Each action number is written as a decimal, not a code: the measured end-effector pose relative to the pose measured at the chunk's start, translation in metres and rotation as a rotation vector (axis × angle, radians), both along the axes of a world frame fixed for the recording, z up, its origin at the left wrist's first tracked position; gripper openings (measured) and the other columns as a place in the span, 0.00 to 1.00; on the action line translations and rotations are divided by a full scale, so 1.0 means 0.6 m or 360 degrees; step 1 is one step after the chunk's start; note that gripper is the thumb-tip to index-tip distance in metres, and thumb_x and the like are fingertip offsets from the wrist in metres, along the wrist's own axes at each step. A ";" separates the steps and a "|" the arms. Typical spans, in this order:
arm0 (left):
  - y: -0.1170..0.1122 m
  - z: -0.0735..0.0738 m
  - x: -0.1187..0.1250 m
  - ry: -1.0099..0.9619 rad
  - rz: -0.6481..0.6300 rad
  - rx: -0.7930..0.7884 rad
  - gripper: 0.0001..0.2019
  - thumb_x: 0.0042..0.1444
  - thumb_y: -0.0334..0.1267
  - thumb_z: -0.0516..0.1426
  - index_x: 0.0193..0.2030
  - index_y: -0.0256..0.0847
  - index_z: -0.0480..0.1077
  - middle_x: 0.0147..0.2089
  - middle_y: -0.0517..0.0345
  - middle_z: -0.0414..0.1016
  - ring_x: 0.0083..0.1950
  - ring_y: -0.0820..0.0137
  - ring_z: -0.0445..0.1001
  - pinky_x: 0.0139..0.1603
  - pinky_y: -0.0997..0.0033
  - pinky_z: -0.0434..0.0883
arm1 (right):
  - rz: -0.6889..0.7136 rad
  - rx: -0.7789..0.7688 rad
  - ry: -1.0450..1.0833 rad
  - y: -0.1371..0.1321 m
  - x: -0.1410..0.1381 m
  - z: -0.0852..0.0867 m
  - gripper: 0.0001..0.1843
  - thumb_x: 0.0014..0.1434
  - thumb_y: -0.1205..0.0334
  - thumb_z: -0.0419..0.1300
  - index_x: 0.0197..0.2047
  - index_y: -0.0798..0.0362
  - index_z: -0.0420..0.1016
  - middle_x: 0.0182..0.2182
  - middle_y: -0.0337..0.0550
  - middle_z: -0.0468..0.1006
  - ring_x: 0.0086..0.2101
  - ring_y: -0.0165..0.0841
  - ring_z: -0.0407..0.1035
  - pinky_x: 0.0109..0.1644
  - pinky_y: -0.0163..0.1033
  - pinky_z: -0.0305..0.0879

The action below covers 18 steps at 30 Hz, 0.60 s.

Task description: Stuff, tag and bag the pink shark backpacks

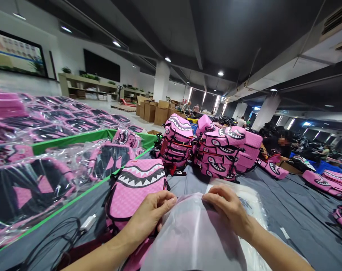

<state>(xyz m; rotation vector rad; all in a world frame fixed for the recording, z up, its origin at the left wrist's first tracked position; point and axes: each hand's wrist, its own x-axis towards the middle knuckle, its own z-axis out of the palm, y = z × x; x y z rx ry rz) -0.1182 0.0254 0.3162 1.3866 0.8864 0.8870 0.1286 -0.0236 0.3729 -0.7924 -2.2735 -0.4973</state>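
A frosted plastic bag (199, 237) fills the front middle, with something pink showing through it. My left hand (155, 209) pinches the bag's far edge on the left, thumb against fingers. On the right of that same edge, my right hand (225, 205) is closed on the plastic. Just beyond my left hand lies a pink backpack (141, 180) with a shark-teeth print. Partly under my right forearm is a stack of clear plastic bags (251, 199). The lower part of the bag runs out of view.
Piles of pink backpacks (220, 150) stand ahead on the grey-covered table (272, 203). A green-edged bin (72, 141) at left holds plastic-wrapped backpacks. Black cables with a white plug (88, 223) lie at lower left. A person (282, 145) sits at the right; cardboard boxes (161, 114) stand farther back.
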 end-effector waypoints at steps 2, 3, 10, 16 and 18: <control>-0.002 -0.004 -0.001 -0.0025 -0.0005 0.0043 0.34 0.44 0.72 0.61 0.37 0.37 0.72 0.20 0.67 0.64 0.16 0.78 0.58 0.17 0.78 0.53 | -0.0077 0.0326 -0.0206 -0.005 -0.001 0.002 0.12 0.72 0.71 0.53 0.53 0.53 0.74 0.39 0.44 0.78 0.40 0.33 0.71 0.44 0.40 0.67; -0.002 -0.005 -0.002 -0.0023 0.0001 0.0076 0.33 0.46 0.70 0.61 0.38 0.37 0.72 0.20 0.68 0.62 0.17 0.79 0.56 0.17 0.78 0.51 | -0.0101 0.0445 -0.0297 -0.006 -0.001 0.004 0.12 0.71 0.72 0.54 0.53 0.54 0.74 0.39 0.44 0.79 0.40 0.34 0.71 0.45 0.41 0.65; 0.003 0.066 -0.039 0.0435 0.0211 0.1031 0.17 0.57 0.52 0.58 0.43 0.42 0.76 0.37 0.55 0.77 0.39 0.64 0.75 0.40 0.69 0.71 | -0.0059 0.0150 -0.0497 0.005 -0.004 0.018 0.15 0.76 0.66 0.46 0.57 0.56 0.71 0.38 0.44 0.79 0.35 0.33 0.69 0.39 0.40 0.62; -0.033 0.163 -0.001 0.0604 -0.0060 0.1710 0.14 0.70 0.39 0.49 0.34 0.41 0.70 0.35 0.60 0.70 0.33 0.73 0.69 0.35 0.75 0.64 | 0.0026 0.0019 -0.0486 0.002 -0.014 0.020 0.16 0.77 0.65 0.43 0.54 0.56 0.71 0.37 0.43 0.79 0.35 0.32 0.68 0.39 0.38 0.62; -0.038 0.151 0.024 0.0719 -0.0211 0.1756 0.15 0.70 0.37 0.49 0.32 0.41 0.68 0.33 0.61 0.68 0.31 0.74 0.67 0.32 0.74 0.62 | 0.0035 -0.0043 -0.0511 -0.001 -0.017 0.021 0.17 0.77 0.64 0.42 0.51 0.55 0.72 0.36 0.43 0.78 0.34 0.32 0.68 0.37 0.38 0.62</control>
